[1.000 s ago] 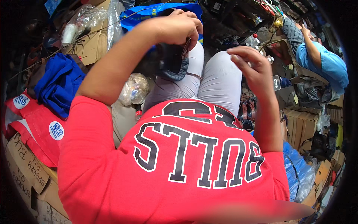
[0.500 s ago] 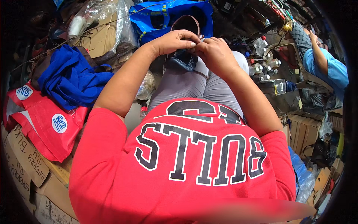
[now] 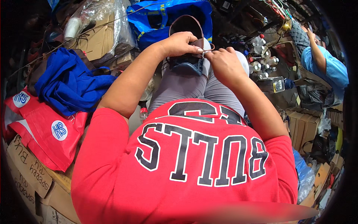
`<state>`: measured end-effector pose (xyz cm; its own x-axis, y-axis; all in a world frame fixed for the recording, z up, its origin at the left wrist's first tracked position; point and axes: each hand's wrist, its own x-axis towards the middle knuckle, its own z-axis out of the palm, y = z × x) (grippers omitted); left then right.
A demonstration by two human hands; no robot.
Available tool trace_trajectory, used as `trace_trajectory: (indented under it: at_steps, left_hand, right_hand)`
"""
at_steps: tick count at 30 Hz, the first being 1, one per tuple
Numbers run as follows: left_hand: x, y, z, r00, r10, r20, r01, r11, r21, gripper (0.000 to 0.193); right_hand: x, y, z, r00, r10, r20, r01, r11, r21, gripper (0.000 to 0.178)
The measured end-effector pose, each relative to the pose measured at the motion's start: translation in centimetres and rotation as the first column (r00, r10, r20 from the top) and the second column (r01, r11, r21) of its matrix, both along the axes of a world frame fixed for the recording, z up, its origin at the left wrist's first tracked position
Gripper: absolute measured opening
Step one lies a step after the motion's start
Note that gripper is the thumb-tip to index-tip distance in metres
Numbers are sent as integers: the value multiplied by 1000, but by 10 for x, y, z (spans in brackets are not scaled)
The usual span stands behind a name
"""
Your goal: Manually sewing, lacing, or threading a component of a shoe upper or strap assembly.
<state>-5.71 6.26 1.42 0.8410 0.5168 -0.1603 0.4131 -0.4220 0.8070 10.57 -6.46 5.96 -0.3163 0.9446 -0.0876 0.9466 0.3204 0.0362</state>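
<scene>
A dark navy shoe point(image 3: 187, 68) with a brown collar lies across my left thigh, its dark toe toward me. My left hand point(image 3: 181, 44) is closed on the brown side of the shoe, thumb and fingers pinching near its edge. A thin brown lace point(image 3: 213, 47) loops out from that edge. Just to the right, my right hand point(image 3: 225, 64) is closed, with thumb and forefinger pressed together at the lace beside my left thumb. The fingertips partly hide the spot where the lace meets the shoe.
Beyond my knees stands a blue bag point(image 3: 145, 22). On the left are a blue cloth point(image 3: 71, 82), a red bag point(image 3: 44, 130) and cardboard boxes point(image 3: 28, 160). Several bottles point(image 3: 261, 56) stand on the right, near another person in a light blue shirt point(image 3: 326, 65).
My hands have drawn slightly apart and lower, the right one moving right and down. More of the shoe shows, and the lace loop has come into view between my hands.
</scene>
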Motion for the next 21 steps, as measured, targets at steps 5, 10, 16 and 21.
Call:
trace_trajectory:
  at_steps: [5,10,16,21]
  left_hand:
    - [3,4,2,998,-67,-21,68,996,61,30]
    - [-18,15,-10,991,-70,113,58,993,103,30]
    - [-26,14,16,999,-22,-23,14,947,-321,35]
    - [-27,12,10,998,-49,45,63,913,-403,37]
  right_hand:
    - [-4,6,-8,998,-70,4,70,994,-81,18]
    - [52,-26,-1,1000,22,2,-22,1000,-18,13]
    - [108,-70,31,364,-508,-780,364,849,-383,6]
    - [64,-22,35,-390,-6,-921,116,992,-55,17]
